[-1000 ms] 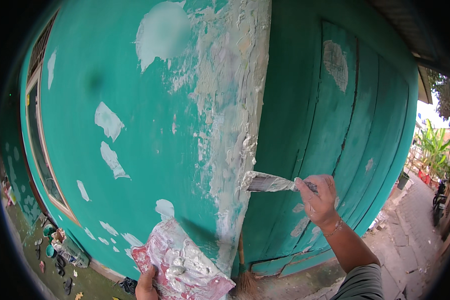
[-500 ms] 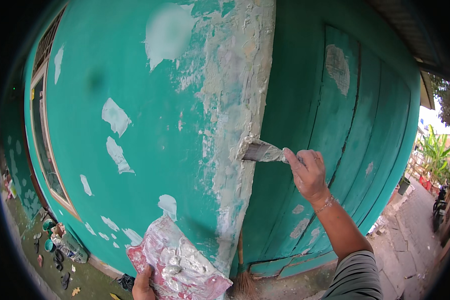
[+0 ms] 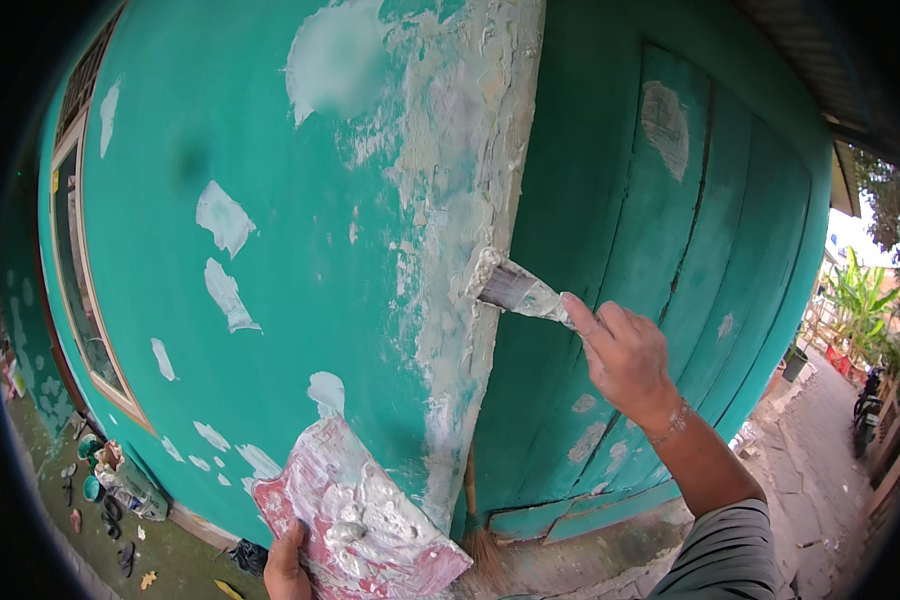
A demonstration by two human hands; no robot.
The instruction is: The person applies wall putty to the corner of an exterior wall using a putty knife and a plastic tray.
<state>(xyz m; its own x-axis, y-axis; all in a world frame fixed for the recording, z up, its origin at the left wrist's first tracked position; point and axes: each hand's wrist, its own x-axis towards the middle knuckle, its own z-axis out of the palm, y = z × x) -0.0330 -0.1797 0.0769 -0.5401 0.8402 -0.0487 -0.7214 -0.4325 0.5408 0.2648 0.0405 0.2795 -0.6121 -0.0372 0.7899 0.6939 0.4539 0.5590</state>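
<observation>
Putty knife (image 3: 523, 292): higher up the putty-coated wall corner (image 3: 475, 180) than one second ago, blade at the edge.
Right hand (image 3: 627, 362): closed around the knife's handle.
Left hand (image 3: 286, 566): gripping a putty-smeared reddish board (image 3: 282, 498), lower left.

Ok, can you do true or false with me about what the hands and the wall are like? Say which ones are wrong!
1. The right hand is holding a putty knife. True.
2. The left hand is empty. False: it holds a reddish board smeared with pale putty.
3. The knife's blade is at the putty-covered corner. True.
4. The wall left of that corner is plain yellow. False: it is green with pale patches.
5. A broom stands with its bristles pointing up. False: the bristles point down.
6. Green plants show on the far right. True.
</observation>
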